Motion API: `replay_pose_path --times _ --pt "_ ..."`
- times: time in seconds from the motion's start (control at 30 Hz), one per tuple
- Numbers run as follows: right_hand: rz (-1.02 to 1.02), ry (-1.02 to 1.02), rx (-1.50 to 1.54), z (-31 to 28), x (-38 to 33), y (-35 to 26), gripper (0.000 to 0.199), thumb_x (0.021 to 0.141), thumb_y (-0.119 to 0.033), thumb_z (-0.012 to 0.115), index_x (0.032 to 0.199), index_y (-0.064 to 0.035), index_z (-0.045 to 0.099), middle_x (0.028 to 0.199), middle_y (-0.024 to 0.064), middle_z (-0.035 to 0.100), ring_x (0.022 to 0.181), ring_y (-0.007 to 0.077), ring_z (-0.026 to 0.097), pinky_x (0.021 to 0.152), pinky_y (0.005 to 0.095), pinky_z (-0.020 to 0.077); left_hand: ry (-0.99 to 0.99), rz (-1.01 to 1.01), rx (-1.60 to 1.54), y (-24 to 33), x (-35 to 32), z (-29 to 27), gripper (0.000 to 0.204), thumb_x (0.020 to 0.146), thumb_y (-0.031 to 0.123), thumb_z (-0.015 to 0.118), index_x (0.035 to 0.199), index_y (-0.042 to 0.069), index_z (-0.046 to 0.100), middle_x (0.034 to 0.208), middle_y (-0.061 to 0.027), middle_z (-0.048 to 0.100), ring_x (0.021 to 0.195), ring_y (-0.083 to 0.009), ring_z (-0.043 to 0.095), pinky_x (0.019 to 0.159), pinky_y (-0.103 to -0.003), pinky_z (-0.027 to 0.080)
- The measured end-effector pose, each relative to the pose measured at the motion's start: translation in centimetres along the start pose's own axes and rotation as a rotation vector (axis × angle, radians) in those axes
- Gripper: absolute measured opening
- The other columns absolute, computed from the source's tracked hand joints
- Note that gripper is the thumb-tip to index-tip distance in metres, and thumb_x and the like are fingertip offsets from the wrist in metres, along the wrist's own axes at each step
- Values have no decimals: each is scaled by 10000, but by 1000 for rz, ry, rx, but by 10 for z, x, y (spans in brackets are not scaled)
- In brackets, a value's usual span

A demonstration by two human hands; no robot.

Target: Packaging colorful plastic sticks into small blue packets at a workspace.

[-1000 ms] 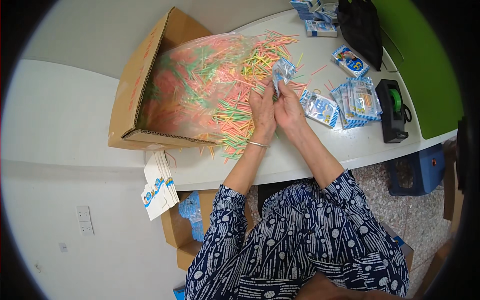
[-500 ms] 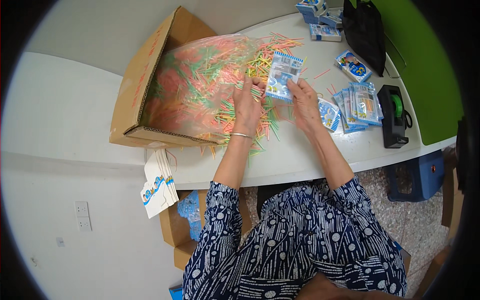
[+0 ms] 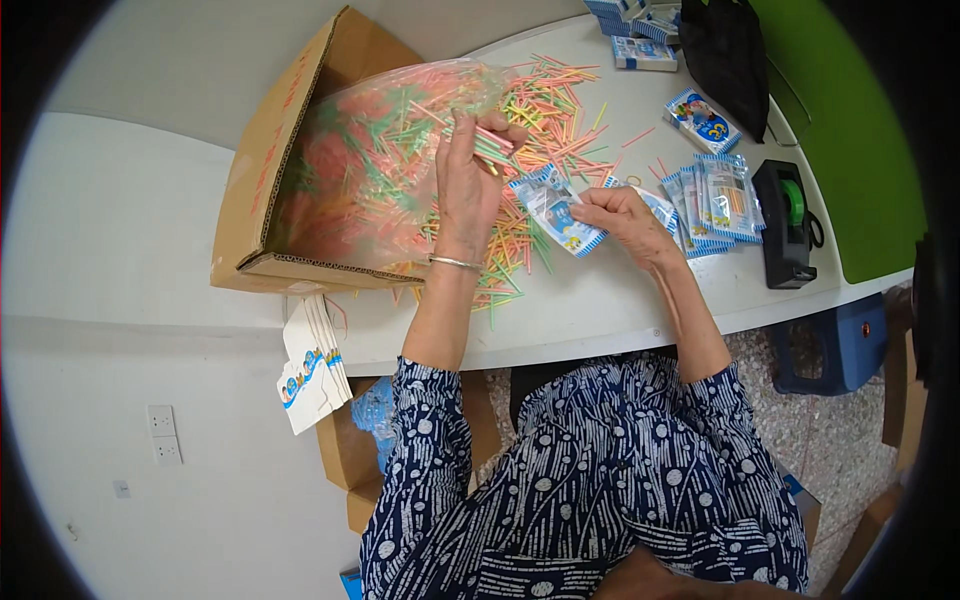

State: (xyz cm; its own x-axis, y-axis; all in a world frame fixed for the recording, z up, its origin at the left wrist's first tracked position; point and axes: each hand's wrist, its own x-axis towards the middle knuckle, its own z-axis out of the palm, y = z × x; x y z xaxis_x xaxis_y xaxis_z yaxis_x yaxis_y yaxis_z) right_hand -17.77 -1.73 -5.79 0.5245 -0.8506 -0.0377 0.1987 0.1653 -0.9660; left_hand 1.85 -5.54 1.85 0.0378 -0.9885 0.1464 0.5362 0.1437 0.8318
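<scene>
Carton (image 3: 262, 150): left on table (image 3: 590, 310), mouth facing right.
Bag liner (image 3: 360, 190): inside carton, reaching out rightward.
Loose sticks (image 3: 555, 110): on table, right of bag liner.
Left hand (image 3: 470, 185): above table, stick bundle (image 3: 490, 148) in it.
Right hand (image 3: 628, 220): right of left hand, holding packet (image 3: 560, 215).
Packet pile (image 3: 725, 195): left of tape dispenser (image 3: 775, 230).
Small boxes (image 3: 643, 54): far side, left of carry bag (image 3: 725, 70).
Stool (image 3: 845, 345): near right, below table.

Compared with one second earlier, now holds the left hand (image 3: 465, 190) well apart from the right hand (image 3: 632, 222), no longer close beside it. Compared with half a second earlier, raises the left hand farther left, toward the clear bag (image 3: 400, 180), exposing a bundle of coloured sticks (image 3: 492, 148) more plainly; carries the blue-and-white packet (image 3: 558, 215) closer to the body, tilted rather than nearly upright.
</scene>
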Motion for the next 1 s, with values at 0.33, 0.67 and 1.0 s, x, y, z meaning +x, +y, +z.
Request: replay_pose_path --times 0.33,0.67,1.0 --pt "7 -64 105 -2 -5 0 237 882 -225 647 957 -5 690 805 -31 636 732 16 538 653 177 400 -213 -43 239 -1 -21 12 380 982 354 472 870 4 566 819 -99 622 815 -229 672 787 -354 543" --pt "43 -146 149 -3 -6 0 321 868 -216 668 1080 26 665 882 9 675 790 33 582 707 186 443 -272 -40 334 3 -30 20 413 987 372 451 889 -13 563 835 -108 625 851 -235 670 804 -351 542" --pt "46 -171 137 -1 -9 -4 169 874 -183 661 878 -15 685 792 -27 642 731 19 544 667 181 413 -111 -13 230 0 -40 33 404 975 385 480 902 -8 538 894 -123 628 927 -246 664 808 -348 541"
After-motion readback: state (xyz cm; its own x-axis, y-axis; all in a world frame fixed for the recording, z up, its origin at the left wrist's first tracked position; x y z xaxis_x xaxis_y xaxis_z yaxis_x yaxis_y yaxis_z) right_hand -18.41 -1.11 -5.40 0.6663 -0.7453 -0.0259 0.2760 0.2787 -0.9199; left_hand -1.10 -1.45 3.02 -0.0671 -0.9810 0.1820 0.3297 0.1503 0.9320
